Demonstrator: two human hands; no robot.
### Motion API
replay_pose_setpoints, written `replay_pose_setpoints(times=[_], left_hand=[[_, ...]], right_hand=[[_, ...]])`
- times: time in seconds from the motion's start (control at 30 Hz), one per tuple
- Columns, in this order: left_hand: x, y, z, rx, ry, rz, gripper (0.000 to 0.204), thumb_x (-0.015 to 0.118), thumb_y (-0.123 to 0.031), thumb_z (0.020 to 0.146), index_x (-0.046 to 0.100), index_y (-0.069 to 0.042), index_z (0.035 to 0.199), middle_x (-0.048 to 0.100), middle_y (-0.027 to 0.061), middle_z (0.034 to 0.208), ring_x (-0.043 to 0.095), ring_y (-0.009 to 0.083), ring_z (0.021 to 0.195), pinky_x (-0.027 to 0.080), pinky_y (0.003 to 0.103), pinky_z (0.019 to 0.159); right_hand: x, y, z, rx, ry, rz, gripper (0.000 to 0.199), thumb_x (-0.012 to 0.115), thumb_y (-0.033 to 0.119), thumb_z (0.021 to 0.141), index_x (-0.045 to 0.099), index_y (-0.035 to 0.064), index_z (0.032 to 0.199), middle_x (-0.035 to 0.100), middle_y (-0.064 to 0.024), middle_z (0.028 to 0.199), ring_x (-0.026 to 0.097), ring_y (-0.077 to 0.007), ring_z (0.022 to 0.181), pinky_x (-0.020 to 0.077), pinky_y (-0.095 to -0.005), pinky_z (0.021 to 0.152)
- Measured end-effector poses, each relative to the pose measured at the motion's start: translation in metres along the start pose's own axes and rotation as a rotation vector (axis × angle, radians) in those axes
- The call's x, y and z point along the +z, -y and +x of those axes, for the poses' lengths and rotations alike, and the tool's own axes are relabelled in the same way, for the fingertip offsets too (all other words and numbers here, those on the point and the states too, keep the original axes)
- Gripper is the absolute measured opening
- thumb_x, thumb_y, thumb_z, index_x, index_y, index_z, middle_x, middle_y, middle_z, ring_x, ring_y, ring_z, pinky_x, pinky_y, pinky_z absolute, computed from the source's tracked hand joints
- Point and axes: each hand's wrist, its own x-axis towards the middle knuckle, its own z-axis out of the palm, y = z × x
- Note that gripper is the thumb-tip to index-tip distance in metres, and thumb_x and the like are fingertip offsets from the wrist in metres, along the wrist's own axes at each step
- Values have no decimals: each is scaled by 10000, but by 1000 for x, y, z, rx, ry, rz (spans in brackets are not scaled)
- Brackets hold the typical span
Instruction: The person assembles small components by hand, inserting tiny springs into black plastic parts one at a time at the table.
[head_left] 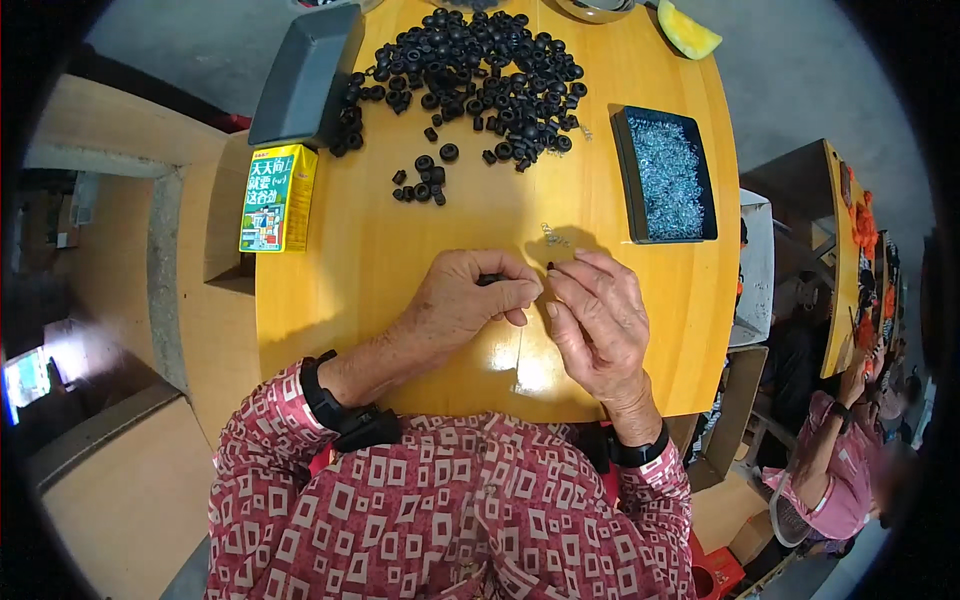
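My left hand is closed in a pinch around a small black rubbery part, mostly hidden by the fingers. Close beside it, my right hand has its fingers curled toward the left fingertips. A tiny dark bit shows at its fingertips; whether they grip it is hard to see. Just beyond the hands lie several small metal springs. Farther off is a little cluster of black round parts, in front of a big heap of similar parts.
A black tray full of small silvery pieces stands at the right. Along the left edge are an empty grey tray and a yellow-green drink carton. A melon slice lies far right. Another person sits at a table beyond.
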Motion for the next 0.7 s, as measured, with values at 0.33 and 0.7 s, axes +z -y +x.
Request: replay_pose_setpoints(times=[0.33,0.7], left_hand=[[0,-1,-3,3,-22,-137,202,703,-138,907,693,8,1046,672,33,893,622,102,759,508,221,711],[0,-6,-5,-143,23,-348,202,693,-192,923,695,-36,1051,662,-1,896,610,63,766,458,185,687]], right_hand=[[0,4,-4,33,19,-94,259,728,9,769,703,19,1027,659,-123,1115,604,-340,1080,480,-416,887],[-1,8,1,59,-3,-30,227,714,-18,785,699,-4,1011,671,-127,1042,622,-333,1016,505,-410,888]])
